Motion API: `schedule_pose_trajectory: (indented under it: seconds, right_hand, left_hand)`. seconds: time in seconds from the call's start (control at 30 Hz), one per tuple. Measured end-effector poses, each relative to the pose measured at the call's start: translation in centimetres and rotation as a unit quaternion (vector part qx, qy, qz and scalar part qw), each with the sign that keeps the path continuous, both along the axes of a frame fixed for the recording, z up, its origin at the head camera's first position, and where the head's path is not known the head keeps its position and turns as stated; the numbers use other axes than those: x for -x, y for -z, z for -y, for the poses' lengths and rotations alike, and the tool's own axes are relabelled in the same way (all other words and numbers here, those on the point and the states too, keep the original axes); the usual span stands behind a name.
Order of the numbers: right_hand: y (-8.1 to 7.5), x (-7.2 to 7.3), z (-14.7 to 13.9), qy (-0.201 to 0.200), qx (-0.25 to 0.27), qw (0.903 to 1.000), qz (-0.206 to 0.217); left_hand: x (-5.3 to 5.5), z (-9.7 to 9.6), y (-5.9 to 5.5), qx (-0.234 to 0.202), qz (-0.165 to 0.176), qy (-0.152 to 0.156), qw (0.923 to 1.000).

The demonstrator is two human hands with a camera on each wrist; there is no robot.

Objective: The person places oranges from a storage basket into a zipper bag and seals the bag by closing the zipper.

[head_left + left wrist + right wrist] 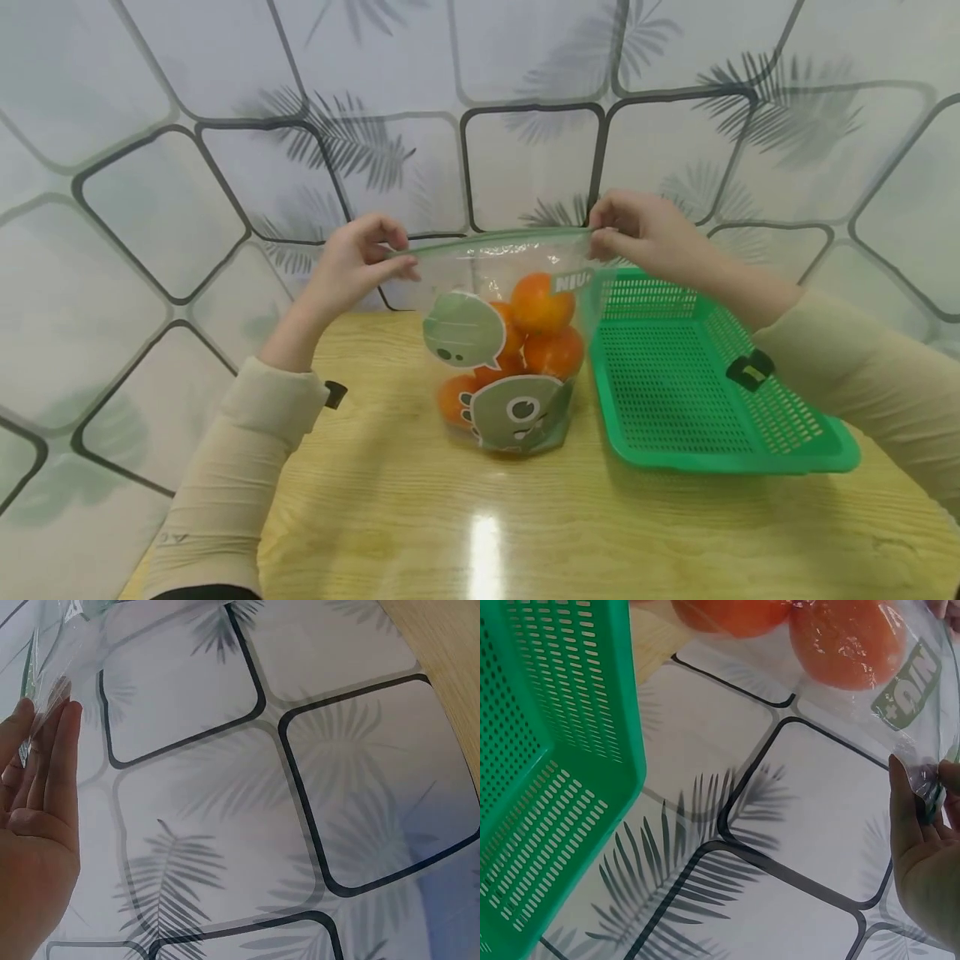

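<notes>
A clear zip bag (517, 417) with green cartoon prints stands upright on the wooden table, several oranges (543, 303) inside it. Its green-edged top is stretched flat between both hands. My left hand (367, 260) pinches the top left corner between thumb and fingers; in the left wrist view the clear plastic runs between that hand's (37, 825) thumb and fingers. At the top right corner my right hand (648, 233) pinches the edge. The right wrist view shows this hand (926, 862) on the bag's corner, with oranges (847, 645) seen through the plastic.
To the right of the bag sits a green plastic basket (675, 392) with perforated walls, under my right forearm. Behind the table (390, 517) rises a pale wall covering (532, 167) patterned with dark outlines and leaves.
</notes>
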State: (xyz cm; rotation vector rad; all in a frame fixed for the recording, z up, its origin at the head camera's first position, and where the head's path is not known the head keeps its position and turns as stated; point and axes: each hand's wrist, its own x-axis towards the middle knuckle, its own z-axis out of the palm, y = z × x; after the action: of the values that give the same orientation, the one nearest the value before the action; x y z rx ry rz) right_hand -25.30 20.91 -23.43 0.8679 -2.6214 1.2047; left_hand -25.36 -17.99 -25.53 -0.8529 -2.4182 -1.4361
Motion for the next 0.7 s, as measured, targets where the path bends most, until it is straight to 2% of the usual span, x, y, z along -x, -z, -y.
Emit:
schedule_pose_trajectory:
  seconds: [0.13,0.27,0.33,0.47,0.6,0.7]
  right_hand:
    - [-0.04,0.11,-0.26,-0.007,0.018,0.9994,0.028]
    - [-0.16,0.31,-0.40,0.011,0.025,0.9987,0.044]
    - [-0.28,0.35,-0.43,0.023,0.043,0.9965,0.068]
    - [-0.42,0.51,-0.64,0.038,0.086,0.9882,0.121]
    - [-0.40,0.53,-0.91,0.048,0.107,0.9801,0.160]
    - [-0.27,0.54,-1.02,0.055,0.134,0.9682,0.204]
  left_hand:
    - [0.31,-0.22,-0.01,-0.042,0.018,0.007,0.9989]
    - [0.31,-0.31,-0.37,-0.075,0.049,0.004,0.9960]
    - [0.23,-0.30,-0.62,-0.088,0.068,-0.001,0.9938]
    - [0.22,-0.27,-0.87,-0.098,0.098,-0.007,0.9904]
    - [0.38,-0.22,-0.70,-0.111,0.129,-0.011,0.9854]
    - [0.35,-0.25,-0.53,-0.120,0.161,-0.025,0.9792]
